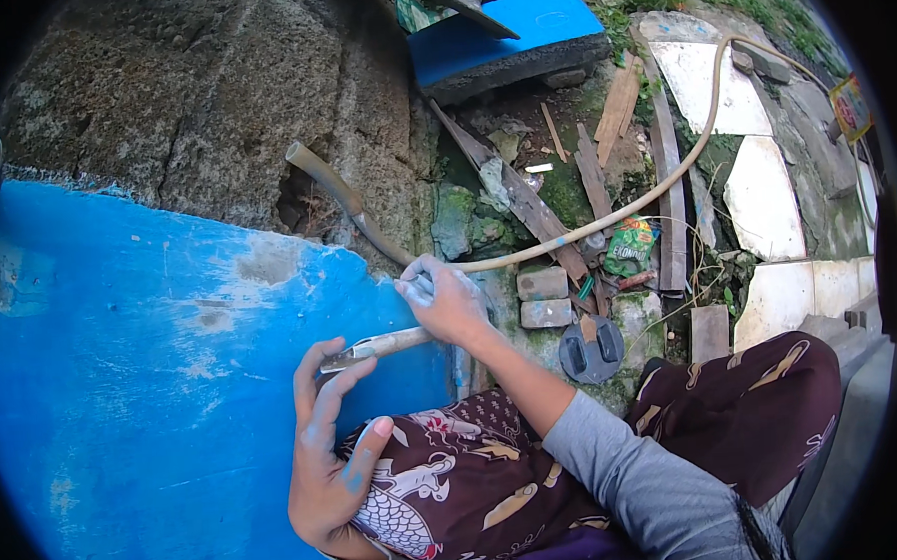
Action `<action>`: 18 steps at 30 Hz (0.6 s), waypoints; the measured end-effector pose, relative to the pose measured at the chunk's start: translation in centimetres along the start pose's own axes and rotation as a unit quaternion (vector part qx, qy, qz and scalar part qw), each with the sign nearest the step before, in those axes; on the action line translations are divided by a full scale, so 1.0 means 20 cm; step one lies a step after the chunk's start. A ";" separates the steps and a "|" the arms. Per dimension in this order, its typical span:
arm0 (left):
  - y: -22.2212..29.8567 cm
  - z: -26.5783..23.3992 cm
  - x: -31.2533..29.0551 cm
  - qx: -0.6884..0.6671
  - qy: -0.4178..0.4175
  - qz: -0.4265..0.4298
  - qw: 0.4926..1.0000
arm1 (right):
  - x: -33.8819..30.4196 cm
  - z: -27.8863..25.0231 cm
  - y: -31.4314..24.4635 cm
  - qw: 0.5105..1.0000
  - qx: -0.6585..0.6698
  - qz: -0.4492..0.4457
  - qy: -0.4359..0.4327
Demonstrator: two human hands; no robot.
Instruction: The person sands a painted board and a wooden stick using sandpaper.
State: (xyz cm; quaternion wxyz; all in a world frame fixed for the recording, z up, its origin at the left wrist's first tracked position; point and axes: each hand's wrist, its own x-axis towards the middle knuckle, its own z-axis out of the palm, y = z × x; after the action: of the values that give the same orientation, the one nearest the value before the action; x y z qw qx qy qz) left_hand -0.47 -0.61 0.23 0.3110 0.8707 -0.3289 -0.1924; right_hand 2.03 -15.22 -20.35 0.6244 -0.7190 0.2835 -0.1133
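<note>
My left hand (336,445) is at the blue painted surface's near side, thumb stretched away from the fingers. Two of its fingertips are beside the split, hollow end of a short beige tube (396,341) and seem to touch it. The tube's other end runs under my right hand (447,302). That hand is closed, its fingers drawn together and dusted whitish; what they hold, if anything, is hidden. Just behind it passes a long tan hose (606,219), whose open end points up over the rough concrete. I cannot tell whether hose and tube are joined.
The blue surface (174,412) fills the left, bordered by rough concrete (201,111). Beyond my right hand are grey blocks (544,298), wood strips (535,201), a green packet (629,247) and white tile pieces (763,201). A blue-topped slab (513,37) lies farther off.
</note>
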 end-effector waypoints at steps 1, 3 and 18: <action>0.00 0.00 0.00 0.008 0.003 -0.002 1.000 | 0.00 0.04 0.08 1.000 -0.006 0.009 0.022; -0.01 0.02 0.01 0.017 0.011 -0.010 1.000 | -0.02 0.07 0.21 0.999 -0.008 0.042 0.016; 0.04 0.00 0.01 0.049 -0.047 0.000 0.998 | 0.05 0.08 0.28 0.994 0.084 0.065 -0.016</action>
State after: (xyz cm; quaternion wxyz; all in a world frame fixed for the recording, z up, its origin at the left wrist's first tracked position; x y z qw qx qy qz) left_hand -0.70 -1.20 0.73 0.2525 0.8748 -0.3520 -0.2170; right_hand 2.08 -14.75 -26.21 0.6929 -0.6459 0.3091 -0.0842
